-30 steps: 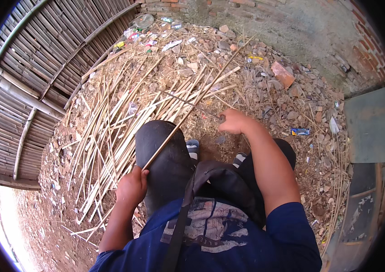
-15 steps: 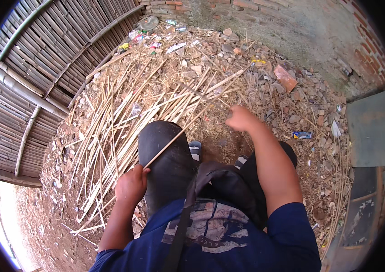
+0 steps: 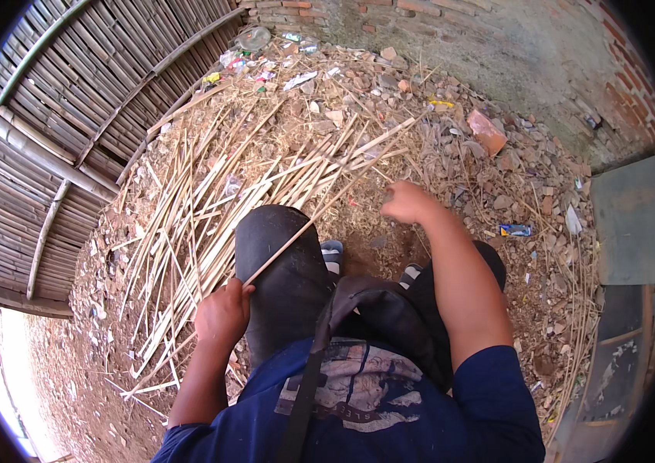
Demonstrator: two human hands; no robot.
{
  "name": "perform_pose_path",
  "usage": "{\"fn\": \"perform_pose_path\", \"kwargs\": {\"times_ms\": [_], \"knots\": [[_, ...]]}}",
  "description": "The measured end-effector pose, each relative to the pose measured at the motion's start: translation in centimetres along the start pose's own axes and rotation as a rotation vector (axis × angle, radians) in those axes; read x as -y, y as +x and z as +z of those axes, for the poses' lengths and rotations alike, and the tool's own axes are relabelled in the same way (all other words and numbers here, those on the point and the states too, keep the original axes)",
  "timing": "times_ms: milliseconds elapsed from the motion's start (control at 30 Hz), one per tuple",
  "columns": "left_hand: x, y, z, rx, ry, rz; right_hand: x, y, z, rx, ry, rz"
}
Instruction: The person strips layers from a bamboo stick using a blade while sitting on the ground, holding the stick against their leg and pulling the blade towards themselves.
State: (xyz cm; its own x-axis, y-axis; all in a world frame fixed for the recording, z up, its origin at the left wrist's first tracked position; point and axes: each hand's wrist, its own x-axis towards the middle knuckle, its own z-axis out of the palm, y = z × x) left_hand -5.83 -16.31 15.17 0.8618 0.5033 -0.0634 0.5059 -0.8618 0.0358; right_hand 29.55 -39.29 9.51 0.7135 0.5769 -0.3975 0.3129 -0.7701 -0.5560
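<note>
A long, pale bamboo strip slants across my left knee, with its far end over the pile. My left hand grips its near end, fingers closed beside the knee. My right hand is held in front of my right knee, fingers curled, apart from the strip. From it a thin, dark, knife-like blade seems to reach left over the pile; it is blurred and its handle is hidden in the fist. Many split bamboo strips lie criss-cross on the ground ahead and to the left.
A woven bamboo wall stands on the left and a worn brick wall at the back. Rubble and litter cover the ground, with a broken brick and a blue wrapper. A grey panel leans at the right.
My right hand has shifted slightly left, and the dark blade has become fainter against the pile. My left hand keeps its hold on the strip, which rests in nearly the same place.
</note>
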Motion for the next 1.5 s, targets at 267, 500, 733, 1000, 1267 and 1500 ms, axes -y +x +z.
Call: {"fn": "perform_pose_path", "kwargs": {"times_ms": [267,500,733,1000,1267,1500], "knots": [[1.7,0.7,2.9,-0.075,-0.029,0.037,-2.8,1.2,-0.9,0.101,0.273,-0.019],[0.7,0.5,1.3,-0.042,-0.021,0.045,0.7,-1.3,0.2,0.032,-0.054,-0.136],[1.3,0.6,2.8,-0.107,0.024,0.041,-0.6,-0.2,-0.6,0.171,0.131,-0.017],[0.5,0.4,1.6,-0.074,0.027,0.031,0.4,-1.0,0.8,0.009,-0.06,-0.107],[1.4,0.4,2.8,-0.184,0.031,0.081,-2.0,0.6,-0.7,-0.01,0.26,0.091],[0.3,0.3,2.4,-0.098,-0.016,-0.007,0.9,-1.3,0.5,-0.094,0.064,-0.101]]}}
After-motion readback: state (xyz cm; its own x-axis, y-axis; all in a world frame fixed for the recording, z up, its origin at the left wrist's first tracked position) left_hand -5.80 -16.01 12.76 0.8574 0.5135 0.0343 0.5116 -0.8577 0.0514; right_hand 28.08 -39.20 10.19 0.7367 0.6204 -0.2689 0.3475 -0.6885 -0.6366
